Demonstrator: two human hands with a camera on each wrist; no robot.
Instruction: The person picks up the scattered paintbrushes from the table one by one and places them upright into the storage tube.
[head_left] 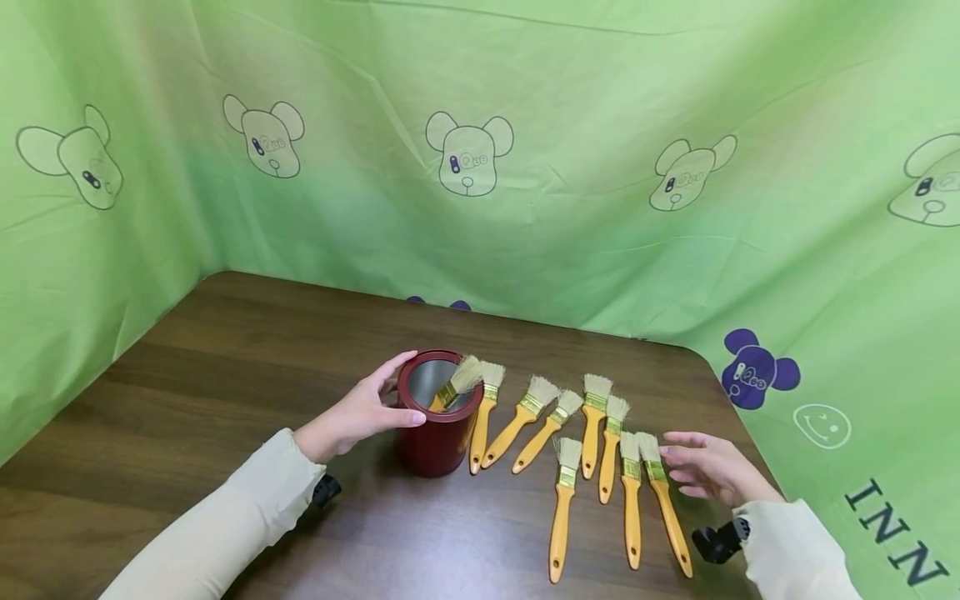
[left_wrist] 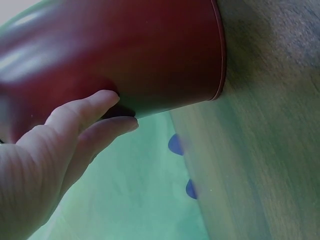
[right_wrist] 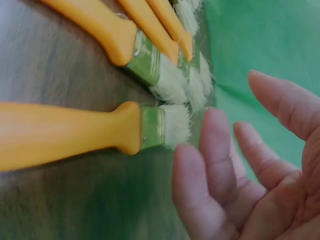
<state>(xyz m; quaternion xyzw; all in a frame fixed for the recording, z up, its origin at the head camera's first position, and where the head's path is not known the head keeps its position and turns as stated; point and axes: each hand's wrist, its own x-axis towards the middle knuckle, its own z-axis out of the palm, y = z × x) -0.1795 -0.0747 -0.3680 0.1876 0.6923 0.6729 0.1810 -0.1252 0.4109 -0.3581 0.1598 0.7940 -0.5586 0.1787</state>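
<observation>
The lower handle of the flat, pale-bristled paintbrush [head_left: 463,377] is hidden inside the dark red cylindrical container [head_left: 433,450], behind which some fingers of the left hand [head_left: 360,417] also vanish. In the left wrist view the container's upper end is cut off. In the right wrist view, the nearest yellow-orange paintbrush handle [right_wrist: 65,131] runs past the left edge, and the farther brushes [right_wrist: 170,80] overlap and blur. Lettering inside the mouse-shaped outlines [head_left: 472,171] on the green cloth [head_left: 570,275] is too small to read surely.
</observation>
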